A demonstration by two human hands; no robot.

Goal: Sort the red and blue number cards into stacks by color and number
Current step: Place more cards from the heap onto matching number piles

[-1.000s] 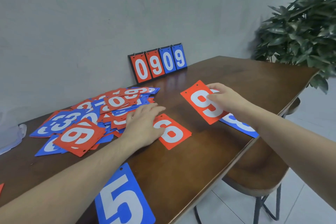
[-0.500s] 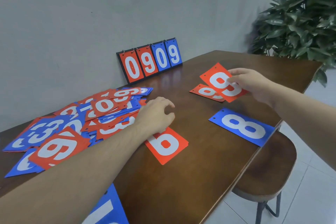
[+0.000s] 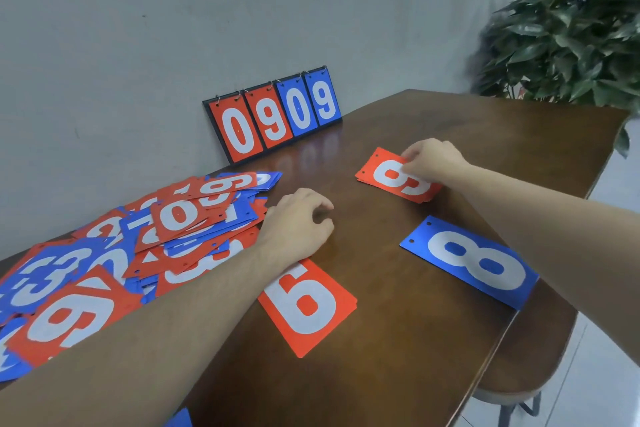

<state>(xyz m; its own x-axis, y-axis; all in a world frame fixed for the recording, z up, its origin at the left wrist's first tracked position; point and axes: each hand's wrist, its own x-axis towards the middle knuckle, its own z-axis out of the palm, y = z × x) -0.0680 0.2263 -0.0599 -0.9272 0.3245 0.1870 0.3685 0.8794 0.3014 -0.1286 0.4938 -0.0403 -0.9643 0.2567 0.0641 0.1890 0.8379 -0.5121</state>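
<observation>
Our right hand (image 3: pixel 431 159) pinches the far edge of a red 9 card (image 3: pixel 393 177) with curled fingers, setting it on the red stack well out on the wooden table (image 3: pixel 450 128); we judge this to be the placing step, and to do it well we square the card's edges to the ones beneath before we let go, so the stack stays neat and its number stays readable; how many cards lie under it we cannot tell, though at least one more edge shows below. Our left hand (image 3: pixel 298 222) hangs loosely curled and holds nothing, resting at the near edge of the unsorted pile (image 3: pixel 138 246), ready, we think, to draw the next card. Counting outward: one red stack of 9s under the right hand; one red 6 card (image 3: pixel 308 305) just beside the left wrist, partly covered by it; one blue 8 card (image 3: pixel 471 262) near the table's right edge, apart from the others; one mixed pile of red and blue cards too overlapped to count; a corner of one more blue card (image 3: pixel 180 419) at the bottom; one flip scoreboard (image 3: pixel 273 114) against the wall reading 0909, two red panels and two blue; one leafy plant (image 3: pixel 571 28); one stool (image 3: pixel 526 357).
</observation>
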